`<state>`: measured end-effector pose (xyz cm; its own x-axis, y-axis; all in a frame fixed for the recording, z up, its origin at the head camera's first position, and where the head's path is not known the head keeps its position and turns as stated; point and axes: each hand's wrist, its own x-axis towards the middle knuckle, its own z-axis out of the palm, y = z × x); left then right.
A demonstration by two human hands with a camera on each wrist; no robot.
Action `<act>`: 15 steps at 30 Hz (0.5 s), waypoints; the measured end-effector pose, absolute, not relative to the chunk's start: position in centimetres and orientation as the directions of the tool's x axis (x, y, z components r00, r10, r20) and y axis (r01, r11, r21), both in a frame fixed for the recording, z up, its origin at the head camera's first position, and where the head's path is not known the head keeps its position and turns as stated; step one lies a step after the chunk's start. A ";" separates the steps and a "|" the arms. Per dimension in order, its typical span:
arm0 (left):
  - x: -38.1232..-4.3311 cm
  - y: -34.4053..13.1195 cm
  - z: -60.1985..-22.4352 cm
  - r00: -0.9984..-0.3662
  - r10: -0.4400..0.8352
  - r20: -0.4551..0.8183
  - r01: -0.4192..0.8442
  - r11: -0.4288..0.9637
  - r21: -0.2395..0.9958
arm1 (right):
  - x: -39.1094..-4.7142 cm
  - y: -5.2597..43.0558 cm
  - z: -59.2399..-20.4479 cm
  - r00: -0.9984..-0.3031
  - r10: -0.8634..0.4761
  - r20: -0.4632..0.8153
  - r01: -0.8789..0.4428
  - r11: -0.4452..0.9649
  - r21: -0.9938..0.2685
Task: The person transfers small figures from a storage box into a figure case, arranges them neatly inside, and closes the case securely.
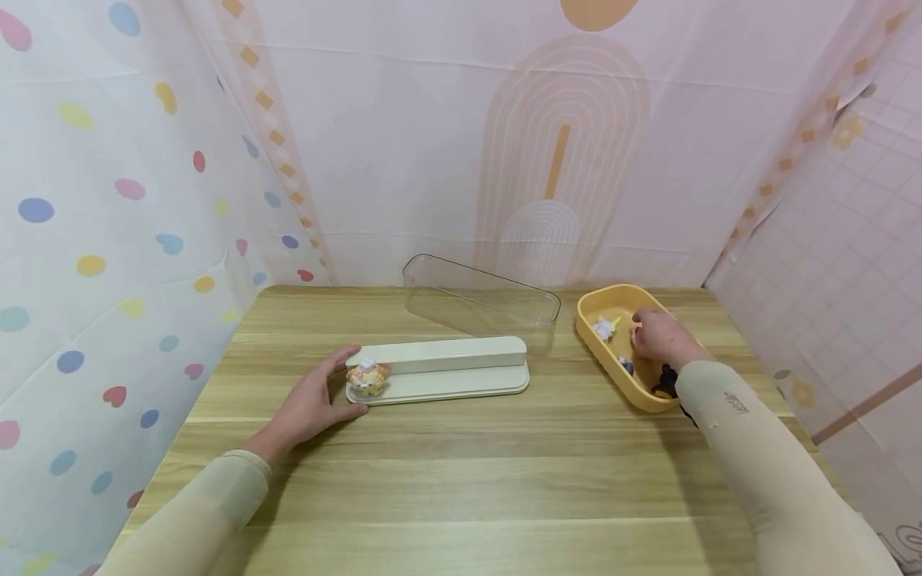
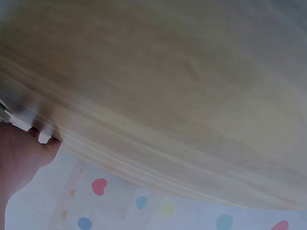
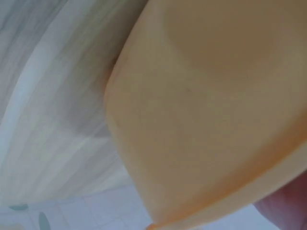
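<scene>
A cream two-step display base [image 1: 454, 382] lies on the wooden table. On its left end stands a small figurine [image 1: 368, 379] with an orange-and-cream body and a white top. My left hand [image 1: 311, 404] holds that end, thumb at the front edge and fingers at the back; in the left wrist view the hand [image 2: 24, 153] shows at the left edge. Over to the right, my right hand [image 1: 666, 336] reaches into a yellow tray [image 1: 601, 356] and pinches a small pinkish figurine [image 1: 637, 335], mostly hidden by the fingers. The tray's outer wall [image 3: 192, 134] fills much of the right wrist view.
Inside the tray are also a white-and-yellow figurine [image 1: 604, 328], a small dark blue one [image 1: 627, 366] and a black one [image 1: 666, 382]. Behind the base sits a clear plastic cover [image 1: 479, 300]. Patterned curtains [image 1: 403, 160] enclose the table's back and sides.
</scene>
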<state>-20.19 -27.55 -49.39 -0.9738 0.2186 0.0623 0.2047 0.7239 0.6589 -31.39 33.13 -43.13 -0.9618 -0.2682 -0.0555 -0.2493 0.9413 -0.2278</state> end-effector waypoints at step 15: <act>-20.0 -27.5 -49.2 -0.974 0.218 0.058 0.200 0.722 0.662 | -31.0 33.4 -42.1 -0.955 -0.247 -0.164 -0.169 0.908 -0.382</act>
<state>-19.98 -27.48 -49.24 -0.9744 0.2175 0.0577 0.2004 0.7220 0.6623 -31.04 33.39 -42.08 -0.9552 -0.2466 -0.1638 -0.1690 0.9085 -0.3822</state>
